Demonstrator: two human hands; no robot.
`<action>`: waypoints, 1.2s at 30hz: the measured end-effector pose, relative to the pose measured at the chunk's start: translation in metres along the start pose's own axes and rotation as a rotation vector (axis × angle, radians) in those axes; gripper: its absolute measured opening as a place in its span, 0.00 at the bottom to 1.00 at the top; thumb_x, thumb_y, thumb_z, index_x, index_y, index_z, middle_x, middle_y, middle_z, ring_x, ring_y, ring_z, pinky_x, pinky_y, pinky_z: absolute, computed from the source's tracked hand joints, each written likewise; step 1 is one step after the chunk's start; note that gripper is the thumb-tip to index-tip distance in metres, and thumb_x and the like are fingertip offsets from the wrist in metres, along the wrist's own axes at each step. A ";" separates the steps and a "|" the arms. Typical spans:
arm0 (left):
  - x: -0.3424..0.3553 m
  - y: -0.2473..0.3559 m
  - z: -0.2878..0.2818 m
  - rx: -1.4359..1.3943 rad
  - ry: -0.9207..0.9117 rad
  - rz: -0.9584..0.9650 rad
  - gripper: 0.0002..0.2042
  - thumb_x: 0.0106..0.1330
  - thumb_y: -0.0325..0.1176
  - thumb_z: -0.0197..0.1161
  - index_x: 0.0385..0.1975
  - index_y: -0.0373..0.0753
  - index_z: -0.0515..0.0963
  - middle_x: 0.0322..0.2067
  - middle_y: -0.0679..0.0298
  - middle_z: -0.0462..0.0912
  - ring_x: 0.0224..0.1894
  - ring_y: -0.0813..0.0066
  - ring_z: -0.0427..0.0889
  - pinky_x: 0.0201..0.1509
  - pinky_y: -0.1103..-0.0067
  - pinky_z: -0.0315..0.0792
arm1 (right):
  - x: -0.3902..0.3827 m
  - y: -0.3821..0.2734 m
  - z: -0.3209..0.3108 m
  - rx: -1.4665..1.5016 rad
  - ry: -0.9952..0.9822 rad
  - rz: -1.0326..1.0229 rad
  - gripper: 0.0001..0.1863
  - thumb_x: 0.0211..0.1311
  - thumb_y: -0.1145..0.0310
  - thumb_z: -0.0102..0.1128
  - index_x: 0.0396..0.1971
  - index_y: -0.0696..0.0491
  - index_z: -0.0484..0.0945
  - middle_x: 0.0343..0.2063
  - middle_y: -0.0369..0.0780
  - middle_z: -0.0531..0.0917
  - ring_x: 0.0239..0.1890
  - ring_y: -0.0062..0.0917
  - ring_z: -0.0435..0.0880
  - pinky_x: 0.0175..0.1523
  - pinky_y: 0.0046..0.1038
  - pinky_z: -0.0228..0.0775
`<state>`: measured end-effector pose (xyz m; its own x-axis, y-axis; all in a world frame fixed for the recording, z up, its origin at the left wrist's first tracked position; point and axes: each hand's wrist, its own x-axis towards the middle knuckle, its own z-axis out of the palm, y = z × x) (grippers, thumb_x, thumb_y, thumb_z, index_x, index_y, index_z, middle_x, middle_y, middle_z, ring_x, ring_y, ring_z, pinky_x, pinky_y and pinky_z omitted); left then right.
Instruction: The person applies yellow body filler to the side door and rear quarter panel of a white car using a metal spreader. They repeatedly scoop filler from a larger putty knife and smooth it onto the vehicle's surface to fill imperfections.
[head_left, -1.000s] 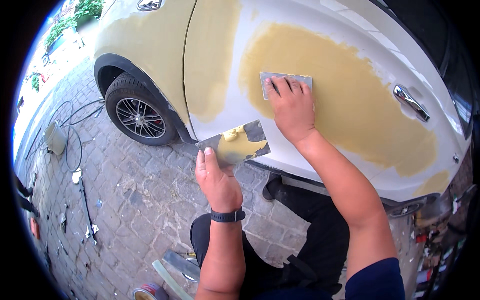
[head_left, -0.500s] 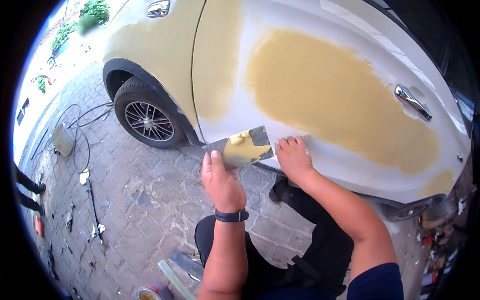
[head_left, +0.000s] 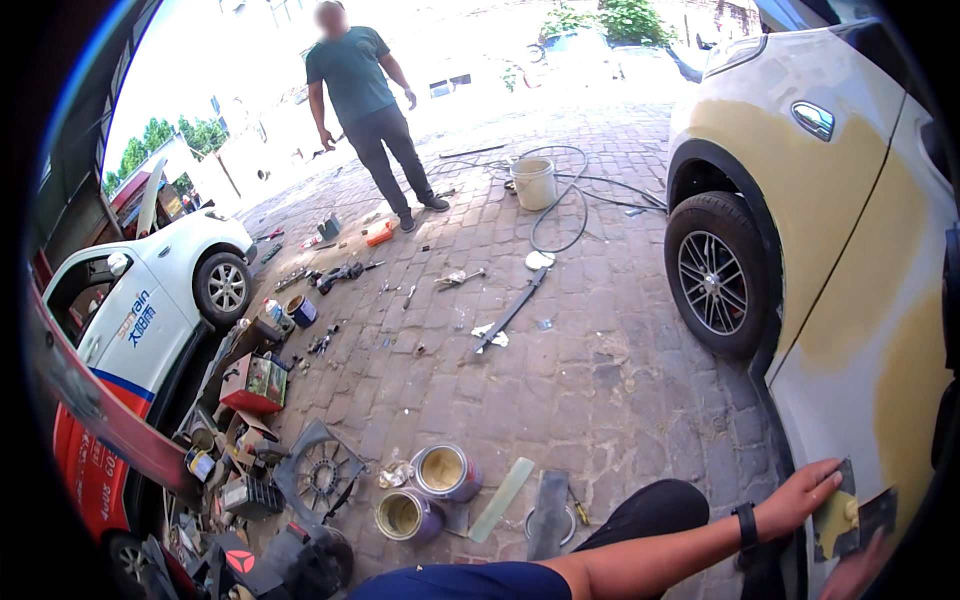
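Your left hand (head_left: 800, 495) sits at about four o'clock in the head view, fingers stretched along a flat metal spreader board (head_left: 835, 515) and closed on its edge, so the board lies tilted up with a daub of yellow body filler (head_left: 838, 512) resting on its face. Held that way, the filler stays within reach of the panel beside it. Your right hand (head_left: 858, 570) shows only in part at five o'clock, low at the rim; it seems pinched on a second dark spreader blade (head_left: 878, 512) that meets the board, though how tightly you cannot tell from here.

Both tools hang just beside the lower edge of the white car door (head_left: 870, 350), whose broad yellowish patches of filler run up toward three o'clock. Two opened tins (head_left: 428, 492) stand on the brick paving (head_left: 560, 370) at seven o'clock, near your knee, close enough to reload from. Another person (head_left: 365, 110) stands well apart at eleven o'clock, hands free.
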<state>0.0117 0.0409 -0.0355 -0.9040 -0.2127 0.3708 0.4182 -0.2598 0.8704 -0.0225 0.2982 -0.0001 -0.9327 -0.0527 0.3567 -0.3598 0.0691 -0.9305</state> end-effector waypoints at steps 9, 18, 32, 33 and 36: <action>0.011 0.009 -0.004 -0.386 0.070 -0.191 0.17 0.87 0.43 0.51 0.58 0.37 0.77 0.45 0.75 0.82 0.47 0.88 0.76 0.54 0.83 0.72 | -0.034 -0.016 -0.016 -0.321 -0.426 0.205 0.23 0.80 0.61 0.58 0.56 0.69 0.81 0.46 0.53 0.88 0.47 0.39 0.84 0.57 0.40 0.76; 0.007 -0.012 0.007 -0.324 0.122 -0.317 0.18 0.87 0.43 0.51 0.62 0.39 0.77 0.50 0.75 0.84 0.49 0.90 0.79 0.53 0.84 0.74 | -0.060 0.036 -0.091 -0.242 -0.141 0.123 0.22 0.75 0.67 0.63 0.64 0.58 0.79 0.64 0.57 0.78 0.65 0.48 0.79 0.70 0.41 0.71; 0.014 0.019 0.009 -0.320 0.145 -0.224 0.14 0.85 0.41 0.55 0.54 0.37 0.79 0.41 0.75 0.80 0.42 0.87 0.76 0.44 0.83 0.72 | -0.003 -0.104 -0.077 -0.008 0.050 0.032 0.21 0.77 0.70 0.60 0.63 0.64 0.76 0.59 0.43 0.83 0.58 0.26 0.81 0.67 0.31 0.70; 0.014 0.019 0.001 -0.307 0.148 -0.230 0.13 0.85 0.40 0.54 0.51 0.37 0.79 0.40 0.72 0.82 0.40 0.85 0.78 0.43 0.83 0.73 | 0.006 -0.112 -0.065 -0.078 0.083 -0.035 0.18 0.77 0.72 0.60 0.61 0.63 0.78 0.57 0.39 0.85 0.56 0.21 0.81 0.66 0.27 0.70; -0.004 0.029 -0.009 -0.387 0.247 -0.329 0.10 0.85 0.36 0.52 0.43 0.37 0.76 0.34 0.72 0.77 0.36 0.86 0.75 0.39 0.81 0.73 | 0.031 -0.143 -0.027 -0.463 0.088 -0.311 0.15 0.76 0.75 0.58 0.58 0.64 0.81 0.51 0.40 0.85 0.53 0.23 0.81 0.62 0.27 0.72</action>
<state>0.0278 0.0259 -0.0146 -0.9641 -0.2641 -0.0276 0.1617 -0.6662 0.7280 -0.0012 0.3138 0.1463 -0.7723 -0.0586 0.6326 -0.5728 0.4948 -0.6535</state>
